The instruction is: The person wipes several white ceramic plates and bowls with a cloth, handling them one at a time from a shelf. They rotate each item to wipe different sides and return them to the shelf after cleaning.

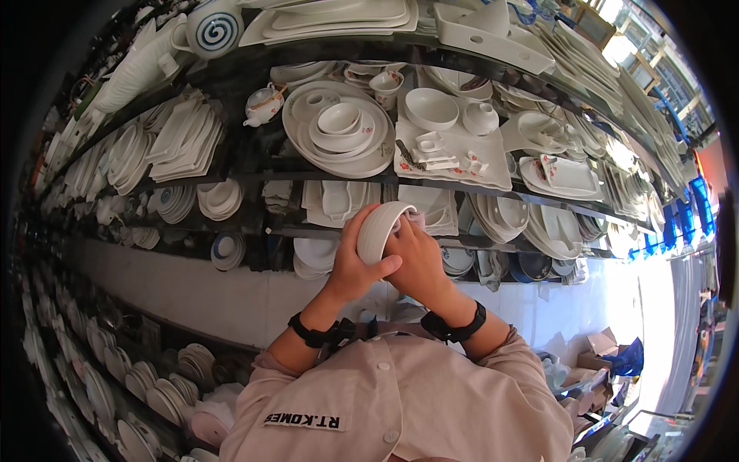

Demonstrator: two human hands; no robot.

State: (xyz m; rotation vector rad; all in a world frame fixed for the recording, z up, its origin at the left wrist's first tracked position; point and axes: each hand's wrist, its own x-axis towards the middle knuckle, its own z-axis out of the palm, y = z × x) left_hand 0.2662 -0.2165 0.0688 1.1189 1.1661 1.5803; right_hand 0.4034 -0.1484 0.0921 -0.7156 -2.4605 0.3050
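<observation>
A white ceramic bowl [375, 234] with fine ridges on its outside is tilted on its side in front of my chest. My left hand [349, 268] grips it from the left, the thumb over the lower rim. My right hand [418, 260] reaches into the bowl's opening, its fingertips partly hidden. Bunched at those fingers is a pinkish-grey cloth [420, 216], pressed against the inside near the rim. Behind the bowl, a lower shelf carries stacked white square plates [312, 202].
Dark shelves [254, 159] span the front, crowded with white crockery. A large oval platter [297, 130] bears nested bowls; a small teapot [264, 107] stands left of it. More stacked plates [167, 398] line the rear left. Pale floor tiles [231, 300] and cardboard boxes [600, 349] lie lower down.
</observation>
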